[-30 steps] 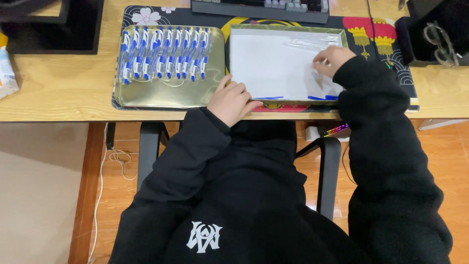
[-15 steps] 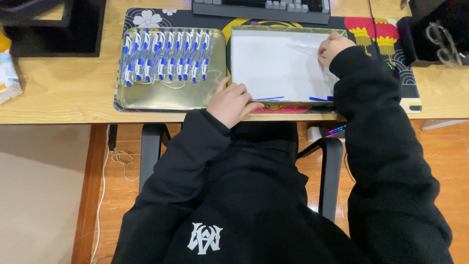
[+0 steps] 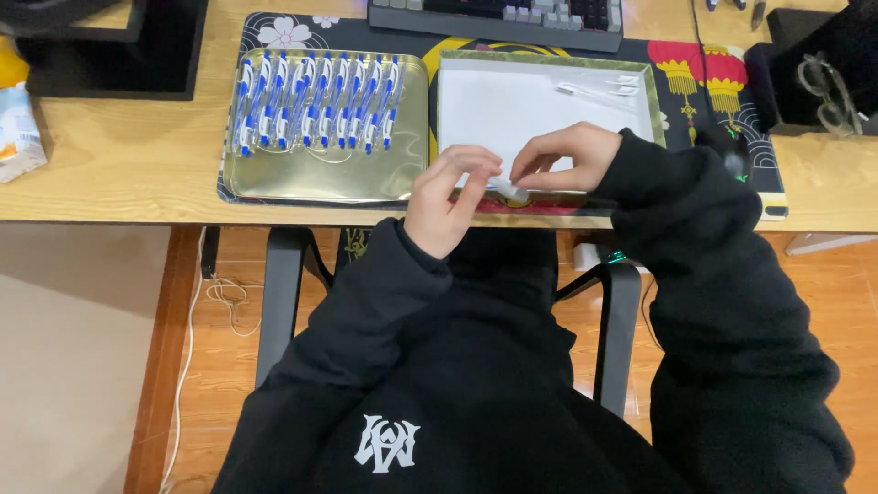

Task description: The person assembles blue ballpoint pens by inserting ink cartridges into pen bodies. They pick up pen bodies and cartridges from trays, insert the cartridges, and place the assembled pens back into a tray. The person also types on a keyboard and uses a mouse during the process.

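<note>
My left hand [image 3: 446,197] and my right hand [image 3: 560,154] meet at the near edge of a shallow tray with a white lining [image 3: 540,114]. Between their fingertips they pinch a small white pen part [image 3: 508,191]. A few thin white parts [image 3: 599,87] lie at the far right of that tray. To the left a gold tray [image 3: 325,169] holds a neat row of several blue and white pens [image 3: 315,110]. Both trays rest on a patterned desk mat [image 3: 722,82] on the wooden desk [image 3: 110,155].
A keyboard [image 3: 498,16] lies behind the trays. A black stand [image 3: 110,50] sits at the far left, with a small packet [image 3: 20,133] at the desk's left edge. A black box with glasses [image 3: 823,78] stands at the right, a mouse [image 3: 727,151] beside my right sleeve.
My right hand has come back from the far right corner of the white tray to its near edge. My left hand has lifted off the tray rim, and both now pinch the white part.
</note>
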